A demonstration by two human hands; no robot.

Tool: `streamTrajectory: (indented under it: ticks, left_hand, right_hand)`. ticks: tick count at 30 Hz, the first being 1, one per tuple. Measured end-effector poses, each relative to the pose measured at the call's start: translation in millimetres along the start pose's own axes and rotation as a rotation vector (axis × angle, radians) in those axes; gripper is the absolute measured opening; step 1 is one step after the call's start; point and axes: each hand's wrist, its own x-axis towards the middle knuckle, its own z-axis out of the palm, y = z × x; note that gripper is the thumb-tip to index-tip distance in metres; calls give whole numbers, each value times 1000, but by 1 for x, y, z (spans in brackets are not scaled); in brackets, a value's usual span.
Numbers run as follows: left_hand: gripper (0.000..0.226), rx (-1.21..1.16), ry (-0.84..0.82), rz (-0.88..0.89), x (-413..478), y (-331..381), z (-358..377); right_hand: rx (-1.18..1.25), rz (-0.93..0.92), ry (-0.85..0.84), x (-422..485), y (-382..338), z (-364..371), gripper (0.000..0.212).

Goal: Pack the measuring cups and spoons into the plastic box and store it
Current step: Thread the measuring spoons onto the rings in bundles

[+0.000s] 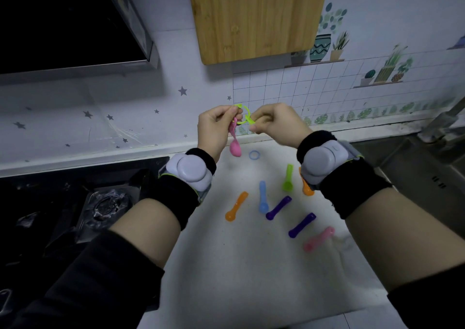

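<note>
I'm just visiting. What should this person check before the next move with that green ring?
1. Grip on the green ring by left hand and right hand: ok.
2. Is the pink spoon threaded on the ring: cannot tell, the left hand hides its top.
3. Ring's clasp open: cannot tell.
4. Another spoon ready: ok, a blue spoon lies loose on the counter.
5. Is the plastic box at hand: not ok, none in view.

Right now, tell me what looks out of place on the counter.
Loose spoons lie scattered at all angles on the counter; a blue ring lies alone. Only the pink spoon hangs at the green ring.
</note>
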Motion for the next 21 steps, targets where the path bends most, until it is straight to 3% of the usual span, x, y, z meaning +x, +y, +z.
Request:
streamTrajectory:
  ticks: [7,19,21]
  left_hand:
    - [21,-138,-19,-83,-8,-5,9]
    - [25,-182,-38,-94,-18,-15,18]
    - [24,-195,-58,-99,-19,-16,19]
  right_hand:
    - [351,75,98,-9,13,25,18]
    - [406,128,130,-17,17,38,13]
    - [426,132,149,-17,16,38,20]
